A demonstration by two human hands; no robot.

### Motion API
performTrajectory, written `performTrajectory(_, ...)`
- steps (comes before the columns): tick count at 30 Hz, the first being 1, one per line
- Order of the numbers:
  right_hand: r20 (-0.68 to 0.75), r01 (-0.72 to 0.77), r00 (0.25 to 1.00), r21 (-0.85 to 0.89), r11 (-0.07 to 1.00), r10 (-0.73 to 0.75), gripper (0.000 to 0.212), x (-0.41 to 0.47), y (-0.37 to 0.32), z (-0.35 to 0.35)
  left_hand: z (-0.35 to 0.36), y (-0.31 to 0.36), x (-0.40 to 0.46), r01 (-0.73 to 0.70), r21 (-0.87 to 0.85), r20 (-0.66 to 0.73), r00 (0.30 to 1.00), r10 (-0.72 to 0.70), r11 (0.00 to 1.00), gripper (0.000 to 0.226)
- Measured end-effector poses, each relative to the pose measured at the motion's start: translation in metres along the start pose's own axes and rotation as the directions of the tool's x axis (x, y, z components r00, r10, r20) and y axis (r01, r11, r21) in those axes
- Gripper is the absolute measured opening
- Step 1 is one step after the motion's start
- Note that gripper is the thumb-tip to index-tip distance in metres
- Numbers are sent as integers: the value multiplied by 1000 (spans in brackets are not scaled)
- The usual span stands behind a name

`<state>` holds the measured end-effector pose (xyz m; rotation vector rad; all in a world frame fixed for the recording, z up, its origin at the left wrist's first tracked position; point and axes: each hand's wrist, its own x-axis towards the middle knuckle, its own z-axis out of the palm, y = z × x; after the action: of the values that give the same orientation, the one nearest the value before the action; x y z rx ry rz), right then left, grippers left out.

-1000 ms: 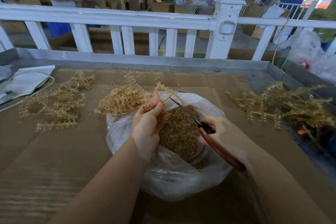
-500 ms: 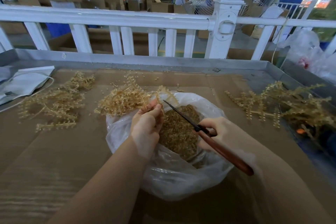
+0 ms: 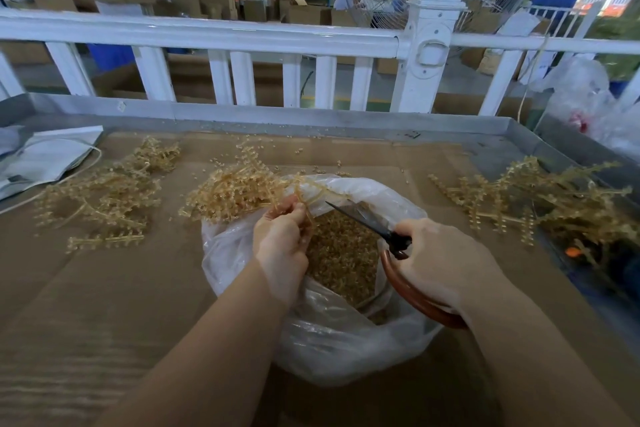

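Two bare hands, scissors and amber sprigs over an open bag

At frame centre the left hand [image 3: 280,246] pinches thin, pale amber branched plastic sprigs [image 3: 302,197] above the mouth of a crumpled clear plastic bag [image 3: 329,343] that holds small loose amber pieces [image 3: 343,263]. Right of centre, the right hand [image 3: 446,260] grips black-bladed scissors with curved reddish-brown handles [image 3: 367,224], the tip pointing up-left, near the sprigs. Similar sprig heaps lie middle left [image 3: 100,198] and middle right [image 3: 540,198] on a brown cardboard sheet [image 3: 86,305]. A white railing [image 3: 207,33] crosses the upper frame.
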<state>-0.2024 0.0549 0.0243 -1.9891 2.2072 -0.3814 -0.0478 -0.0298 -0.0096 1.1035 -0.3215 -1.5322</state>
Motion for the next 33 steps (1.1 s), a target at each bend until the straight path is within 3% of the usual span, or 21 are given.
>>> performTrajectory(4,48,48,998,-58,997,-46,17,-4,4,-12,4,3,0,-6,-56,6,1000,6,998,17)
performTrajectory(10,231,113,953,326,939,-195,7,-6,4,-38,10,6,1,-18,7,3,1000,18,1000,17)
performTrajectory(17,73,127,985,295,947,-155,19,8,-11,-4,3,-3,0,39,11,115,993,-40,999,16)
performTrajectory(20,55,110,990,287,952,-131,21,11,-12,12,-2,-4,0,63,-15,173,983,-59,998,8)
performTrajectory(26,21,127,990,305,944,-140,20,9,-6,29,-7,-6,4,84,-42,192,979,-74,996,12)
performTrajectory(33,-90,193,979,160,968,-181,22,4,-5,35,-8,-8,7,69,-70,237,970,-51,995,16)
